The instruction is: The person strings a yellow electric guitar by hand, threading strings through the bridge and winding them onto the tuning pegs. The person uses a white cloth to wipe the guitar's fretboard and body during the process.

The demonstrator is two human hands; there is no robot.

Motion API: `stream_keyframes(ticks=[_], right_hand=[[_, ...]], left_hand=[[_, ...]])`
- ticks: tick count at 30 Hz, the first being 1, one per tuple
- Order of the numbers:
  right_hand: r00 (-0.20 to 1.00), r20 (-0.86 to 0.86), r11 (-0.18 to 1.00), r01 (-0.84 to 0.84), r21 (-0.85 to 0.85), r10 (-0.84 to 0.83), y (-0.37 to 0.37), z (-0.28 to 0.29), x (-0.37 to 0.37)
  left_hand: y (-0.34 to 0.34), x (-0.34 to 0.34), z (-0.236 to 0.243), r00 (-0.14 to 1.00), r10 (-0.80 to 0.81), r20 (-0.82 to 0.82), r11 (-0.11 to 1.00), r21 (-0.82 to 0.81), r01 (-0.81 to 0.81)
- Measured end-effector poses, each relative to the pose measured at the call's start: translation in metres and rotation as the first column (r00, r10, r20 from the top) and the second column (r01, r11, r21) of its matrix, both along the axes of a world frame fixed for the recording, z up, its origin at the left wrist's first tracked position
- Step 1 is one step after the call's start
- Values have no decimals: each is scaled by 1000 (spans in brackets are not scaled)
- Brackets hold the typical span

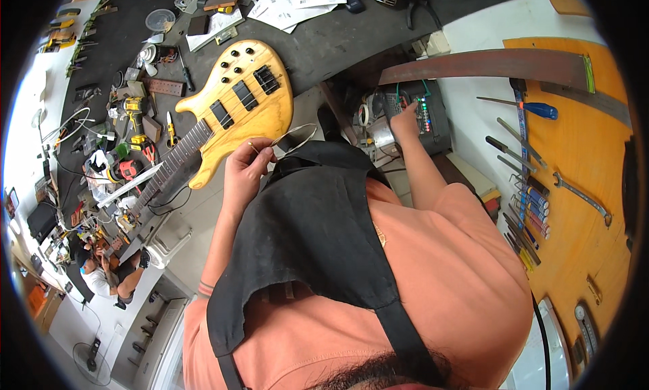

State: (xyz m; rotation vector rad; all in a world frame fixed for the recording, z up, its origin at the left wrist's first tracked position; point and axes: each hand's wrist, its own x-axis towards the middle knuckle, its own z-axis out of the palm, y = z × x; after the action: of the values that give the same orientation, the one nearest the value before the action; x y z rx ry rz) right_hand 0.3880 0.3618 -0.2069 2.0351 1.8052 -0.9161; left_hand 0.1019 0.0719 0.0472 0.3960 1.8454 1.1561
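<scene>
My left hand [247,165] is closed in a pinch on a thin looped wire that looks like a guitar string [305,126], its loop hanging in front of my black apron. Just beyond that hand lies a pale wooden bass guitar [260,123] with black pickups, a black bridge and several black knobs. Its neck [177,161] points to the lower left. My right hand [405,123] reaches down to the right, fingers apart, at a dark grey box [436,123] with rows of small coloured spots. Whether its fingertips touch the panel is hard to make out.
Tools crowd the dark workbench [324,49], including a yellow cordless drill [137,123] and a screwdriver [184,69]. Papers [277,8] lie at the back. A long brown blade-like strip [487,67] and a wooden tool board [574,167] stand right. Another person [105,282] sits far left.
</scene>
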Motion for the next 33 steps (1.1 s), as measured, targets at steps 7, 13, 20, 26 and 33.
stream_keyframes(ticks=[7,13,20,26,33], right_hand=[[993,34,993,-116,36,115,7,3,12],[990,27,986,-136,-99,139,19,-1,17],[887,-281,930,-342,136,367,-9,95,-34],[147,-951,816,-560,146,271,-58,239,-136],[169,-908,806,-541,239,383,-83,261,-195]], left_hand=[[15,0,-1,1000,-28,9,1000,-6,28],[26,-2,0,997,-69,20,998,-1,69],[26,-5,6,994,-102,-31,993,-59,100],[42,-8,26,983,-172,-64,981,-107,164],[11,-17,36,970,167,-177,984,98,-151]])
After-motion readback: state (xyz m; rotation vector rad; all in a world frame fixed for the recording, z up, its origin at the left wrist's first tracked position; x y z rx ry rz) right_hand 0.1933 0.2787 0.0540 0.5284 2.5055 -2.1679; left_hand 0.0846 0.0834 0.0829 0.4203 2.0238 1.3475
